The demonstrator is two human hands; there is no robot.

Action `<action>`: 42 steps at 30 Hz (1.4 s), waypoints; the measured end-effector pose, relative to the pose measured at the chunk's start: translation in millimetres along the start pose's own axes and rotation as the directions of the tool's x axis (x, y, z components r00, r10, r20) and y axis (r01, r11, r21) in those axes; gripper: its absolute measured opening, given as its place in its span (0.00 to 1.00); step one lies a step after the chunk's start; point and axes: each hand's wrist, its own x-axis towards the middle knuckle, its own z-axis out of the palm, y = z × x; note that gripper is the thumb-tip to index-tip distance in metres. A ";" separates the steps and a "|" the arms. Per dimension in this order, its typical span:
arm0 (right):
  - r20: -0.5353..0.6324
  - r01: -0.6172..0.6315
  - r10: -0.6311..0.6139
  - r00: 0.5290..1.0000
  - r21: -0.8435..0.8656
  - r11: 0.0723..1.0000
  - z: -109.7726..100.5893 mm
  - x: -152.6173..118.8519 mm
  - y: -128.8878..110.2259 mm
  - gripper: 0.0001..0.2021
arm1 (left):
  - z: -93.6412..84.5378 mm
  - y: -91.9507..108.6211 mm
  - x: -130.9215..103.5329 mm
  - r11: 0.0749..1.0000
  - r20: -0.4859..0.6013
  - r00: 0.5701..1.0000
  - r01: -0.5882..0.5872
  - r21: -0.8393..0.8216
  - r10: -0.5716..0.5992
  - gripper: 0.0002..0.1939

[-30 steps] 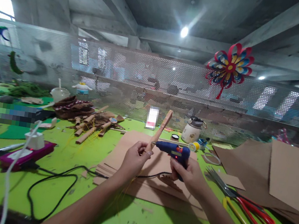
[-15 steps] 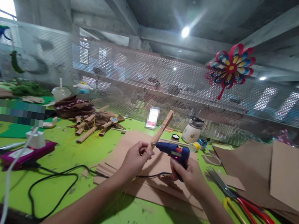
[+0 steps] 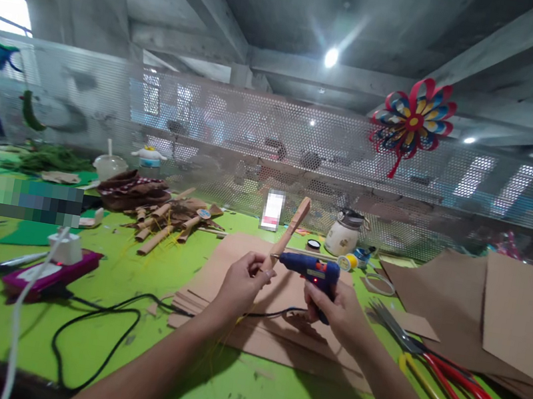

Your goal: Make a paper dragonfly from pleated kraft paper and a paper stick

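My left hand (image 3: pixel 243 285) pinches the lower end of a folded brown paper strip (image 3: pixel 291 227), which slants up to the right. In my right hand (image 3: pixel 337 305) is a blue glue gun (image 3: pixel 309 267) with a small red light lit. Its nozzle touches or nearly touches the strip just above my left fingertips. Under both hands lies a stack of brown paper sheets (image 3: pixel 232 255), with the gun's black cord across it.
Scissors (image 3: pixel 417 348) and large brown sheets (image 3: pixel 525 321) lie at the right. A purple power strip (image 3: pixel 52 273), cords and rolled brown tubes (image 3: pixel 156 239) are on the left. A jar (image 3: pixel 343 233) and thread spool (image 3: pixel 348 261) stand behind.
The other person's arm at the far left has gone out of view. My hands, the strip and the glue gun have hardly moved.
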 end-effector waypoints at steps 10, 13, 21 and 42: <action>0.016 0.010 -0.010 1.000 0.019 1.000 -4.9 0.1 -0.3 0.16 | -0.5 7.1 -4.1 0.999 0.037 0.999 0.035 -0.037 -0.034 0.12; 0.028 0.000 -0.001 1.000 0.032 0.999 -4.1 0.0 0.3 0.16 | -0.6 10.3 -5.3 0.998 0.037 0.999 0.038 -0.049 -0.036 0.12; 0.000 -0.001 0.001 1.000 -0.002 1.000 -6.1 0.4 1.7 0.16 | -1.5 8.1 -3.7 0.999 0.048 0.998 0.029 -0.042 -0.027 0.11; 0.013 -0.024 0.024 1.000 0.009 1.000 -1.4 0.4 1.9 0.16 | -1.2 1.2 0.1 1.000 -0.010 1.000 0.000 0.011 0.000 0.11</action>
